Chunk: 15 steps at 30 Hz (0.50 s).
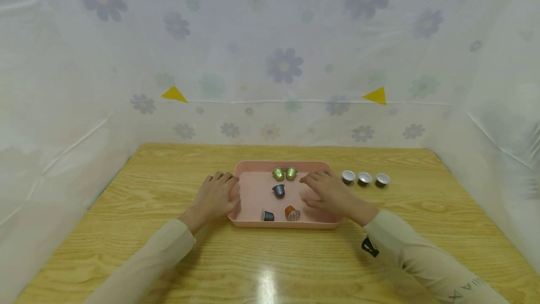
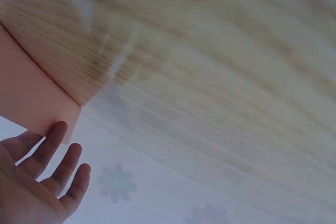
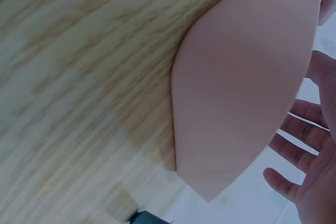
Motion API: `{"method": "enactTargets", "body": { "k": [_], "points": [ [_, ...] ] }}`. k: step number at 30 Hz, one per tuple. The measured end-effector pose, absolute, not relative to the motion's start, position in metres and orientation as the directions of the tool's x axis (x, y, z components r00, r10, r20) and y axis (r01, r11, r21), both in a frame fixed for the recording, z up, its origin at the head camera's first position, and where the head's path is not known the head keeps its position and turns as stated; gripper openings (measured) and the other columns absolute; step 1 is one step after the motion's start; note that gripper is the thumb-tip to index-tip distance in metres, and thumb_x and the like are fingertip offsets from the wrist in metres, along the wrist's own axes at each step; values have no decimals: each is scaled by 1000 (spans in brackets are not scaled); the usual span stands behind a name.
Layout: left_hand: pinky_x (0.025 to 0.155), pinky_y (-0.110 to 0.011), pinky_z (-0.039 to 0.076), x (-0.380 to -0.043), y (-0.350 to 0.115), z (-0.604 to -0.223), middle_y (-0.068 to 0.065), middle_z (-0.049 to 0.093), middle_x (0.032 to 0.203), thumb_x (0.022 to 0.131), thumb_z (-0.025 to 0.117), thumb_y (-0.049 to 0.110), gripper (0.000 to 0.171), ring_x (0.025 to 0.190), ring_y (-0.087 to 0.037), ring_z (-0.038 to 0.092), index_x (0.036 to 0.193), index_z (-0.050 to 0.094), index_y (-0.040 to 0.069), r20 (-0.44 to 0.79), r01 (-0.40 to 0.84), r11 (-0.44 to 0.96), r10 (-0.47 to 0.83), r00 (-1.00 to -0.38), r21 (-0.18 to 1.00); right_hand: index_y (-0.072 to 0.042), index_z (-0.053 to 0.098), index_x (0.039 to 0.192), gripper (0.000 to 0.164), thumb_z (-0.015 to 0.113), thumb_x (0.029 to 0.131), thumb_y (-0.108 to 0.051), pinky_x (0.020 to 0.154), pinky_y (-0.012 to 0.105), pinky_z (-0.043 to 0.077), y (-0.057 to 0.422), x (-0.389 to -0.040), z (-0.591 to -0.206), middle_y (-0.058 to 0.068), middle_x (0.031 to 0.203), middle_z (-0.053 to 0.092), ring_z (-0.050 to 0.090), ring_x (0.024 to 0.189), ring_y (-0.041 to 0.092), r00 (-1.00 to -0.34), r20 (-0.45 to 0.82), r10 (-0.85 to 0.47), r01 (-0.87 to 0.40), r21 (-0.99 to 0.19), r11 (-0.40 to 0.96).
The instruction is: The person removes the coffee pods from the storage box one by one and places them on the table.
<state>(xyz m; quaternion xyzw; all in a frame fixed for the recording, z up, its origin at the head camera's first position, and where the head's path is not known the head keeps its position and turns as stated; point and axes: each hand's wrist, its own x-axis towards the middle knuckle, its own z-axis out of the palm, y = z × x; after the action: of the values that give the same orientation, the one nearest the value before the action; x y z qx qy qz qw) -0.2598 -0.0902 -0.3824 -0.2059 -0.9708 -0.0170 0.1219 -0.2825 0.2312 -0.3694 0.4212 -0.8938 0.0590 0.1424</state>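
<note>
A shallow pink tray (image 1: 253,224) lies on the table, holding several coffee capsules. Two green capsules, the left one (image 1: 278,173) and the right one (image 1: 291,173), are at its back. Below them are a dark blue capsule (image 1: 279,190), a dark grey capsule (image 1: 268,216) and an orange capsule (image 1: 291,212). My left hand (image 1: 215,196) is at the tray's left rim, fingers loosely spread; the left wrist view shows its fingertips by the tray corner (image 2: 31,87). My right hand (image 1: 329,192) hovers over the tray's right side with relaxed fingers, holding nothing.
To the right of the tray, three dark capsules with silvery lids stand in a row, the left one (image 1: 348,176), the middle one (image 1: 364,178) and the right one (image 1: 382,180). A wooden table (image 1: 236,266) carries everything. Flower-patterned white sheeting (image 1: 236,125) encloses its back and sides.
</note>
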Motion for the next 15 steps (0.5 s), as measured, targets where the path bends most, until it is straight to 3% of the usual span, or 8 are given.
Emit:
{"method": "enactTargets", "body": {
  "k": [15],
  "points": [
    [86, -45, 45, -261, -90, -384, -5, 60, 113, 83, 56, 33, 38, 104, -28, 53, 114, 61, 10, 252, 401, 916, 394, -884, -27, -11, 57, 116, 43, 65, 81, -35, 88, 49, 44, 208, -285, -368, 3, 110, 62, 57, 102, 23, -556, 290, -779, -804, 50, 592]
  ]
}}
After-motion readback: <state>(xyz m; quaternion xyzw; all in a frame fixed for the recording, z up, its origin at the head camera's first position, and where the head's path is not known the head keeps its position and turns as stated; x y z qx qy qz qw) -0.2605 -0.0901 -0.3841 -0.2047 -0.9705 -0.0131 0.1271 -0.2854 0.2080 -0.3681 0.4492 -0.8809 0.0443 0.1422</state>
